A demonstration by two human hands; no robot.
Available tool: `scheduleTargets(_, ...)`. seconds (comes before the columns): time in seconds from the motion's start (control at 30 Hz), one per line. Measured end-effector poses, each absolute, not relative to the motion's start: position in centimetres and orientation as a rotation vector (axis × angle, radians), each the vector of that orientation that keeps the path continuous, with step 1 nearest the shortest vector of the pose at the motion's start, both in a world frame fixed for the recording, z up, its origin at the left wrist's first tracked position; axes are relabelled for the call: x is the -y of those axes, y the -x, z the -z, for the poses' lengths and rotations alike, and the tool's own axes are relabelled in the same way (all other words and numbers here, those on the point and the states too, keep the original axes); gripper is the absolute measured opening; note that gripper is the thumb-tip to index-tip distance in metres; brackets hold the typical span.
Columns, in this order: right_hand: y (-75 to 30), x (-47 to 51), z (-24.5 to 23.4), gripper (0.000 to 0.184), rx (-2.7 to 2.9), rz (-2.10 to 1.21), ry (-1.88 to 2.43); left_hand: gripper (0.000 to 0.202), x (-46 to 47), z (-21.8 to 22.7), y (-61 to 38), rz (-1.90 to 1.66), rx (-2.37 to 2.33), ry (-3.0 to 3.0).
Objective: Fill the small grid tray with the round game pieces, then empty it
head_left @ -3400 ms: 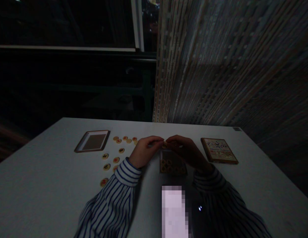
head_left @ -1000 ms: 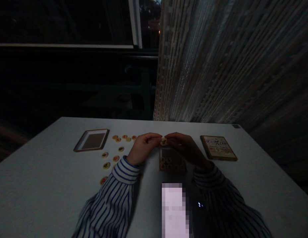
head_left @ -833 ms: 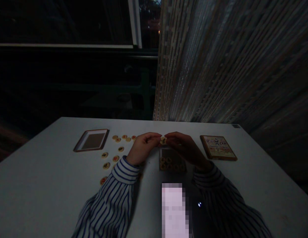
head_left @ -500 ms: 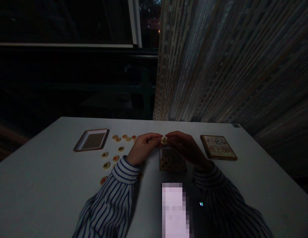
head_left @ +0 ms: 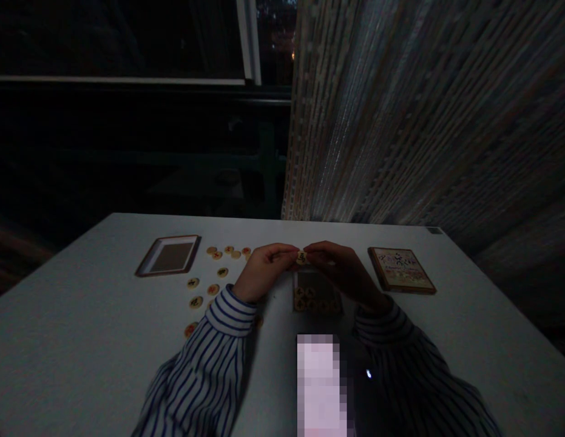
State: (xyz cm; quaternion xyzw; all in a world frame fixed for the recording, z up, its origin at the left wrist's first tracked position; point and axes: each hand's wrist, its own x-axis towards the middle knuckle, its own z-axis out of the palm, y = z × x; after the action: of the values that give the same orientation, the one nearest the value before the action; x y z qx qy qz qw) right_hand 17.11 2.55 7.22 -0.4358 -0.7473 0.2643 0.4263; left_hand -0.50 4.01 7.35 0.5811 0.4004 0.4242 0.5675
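Between the fingertips of my left hand and my right hand is a round Chinese chess piece with a dark character. Both hands pinch it, one from each side. Just below them lies a shallow box, partly covered by my right hand, with several chess pieces in rows along its near side. Left of my left hand, more loose pieces with red or dark characters are scattered on the table, some hidden by my forearm.
A wood-rimmed open lid or tray lies at the left of the white table. At the right is a flat box with a printed cover. A lit phone lies near me. A string curtain hangs behind the table.
The piece has turned between my fingertips, so its character now stands differently. Both hands stay in nearly the same place.
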Motion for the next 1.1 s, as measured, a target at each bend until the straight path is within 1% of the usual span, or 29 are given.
scheduleTargets(0.3, -17.1, -2.4, -7.0, 0.019, 1.93, -0.51, 1.055, 0.022, -4.2, -6.7, 0.3, -1.031, -0.921, -1.296)
scheduleTargets(0.7, -18.0, -2.2, -8.0, 0.024, 2.223, -0.243, 0.981, 0.024, -4.1, -6.6, 0.1, -1.006, -0.945, -1.298)
scheduleTargets(0.87, -18.1, -2.2, -8.1, 0.025, 2.298, -0.217, 1.021, 0.026, -4.2, -6.3, 0.0, -0.995, -0.937, -1.315)
scheduleTargets(1.1, -18.3, -2.5, -8.1, 0.023, 2.404, -0.222, 1.099, 0.026, -4.5, -5.3, -0.2, -0.96, -0.912, -1.4)
